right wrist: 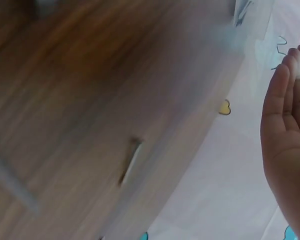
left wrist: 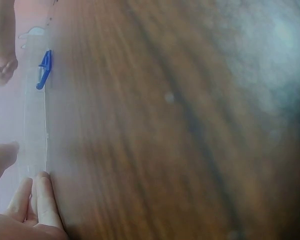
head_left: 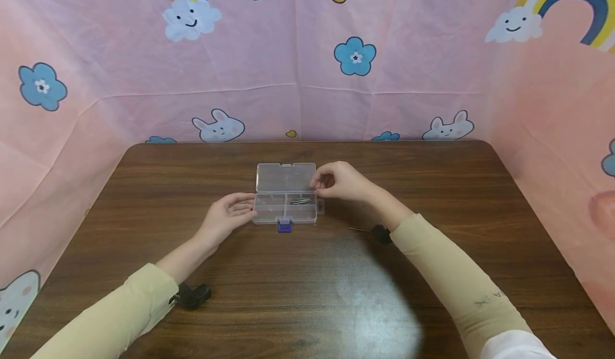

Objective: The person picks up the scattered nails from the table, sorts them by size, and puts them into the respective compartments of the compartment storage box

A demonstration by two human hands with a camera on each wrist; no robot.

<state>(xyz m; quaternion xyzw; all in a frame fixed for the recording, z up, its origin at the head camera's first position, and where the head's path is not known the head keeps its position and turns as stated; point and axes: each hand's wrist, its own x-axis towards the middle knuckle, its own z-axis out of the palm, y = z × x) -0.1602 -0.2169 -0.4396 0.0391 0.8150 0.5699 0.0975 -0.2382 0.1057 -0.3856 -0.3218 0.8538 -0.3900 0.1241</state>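
A clear plastic compartment box (head_left: 271,215) lies on the table with its lid (head_left: 285,177) tipped back and its blue latch (head_left: 284,226) toward me. Several thin metal pins, perhaps nails or screws, (head_left: 301,201) lie in its far right compartment. My left hand (head_left: 226,217) rests against the box's left end, fingers fairly straight; the left wrist view shows its fingertips (left wrist: 46,200) touching that end. Over the box's right end, my right hand (head_left: 343,182) has its fingers bent toward the thumb. Nothing shows between its fingers in the right wrist view.
Brown wood table (head_left: 307,289), with a printed pink cloth (head_left: 298,65) around it. A thin metal pin (right wrist: 131,162) lies on the wood right of the box, and a blurred grey rod (right wrist: 12,182) is nearer the camera. Dark wrist cameras (head_left: 194,296) hang below both forearms.
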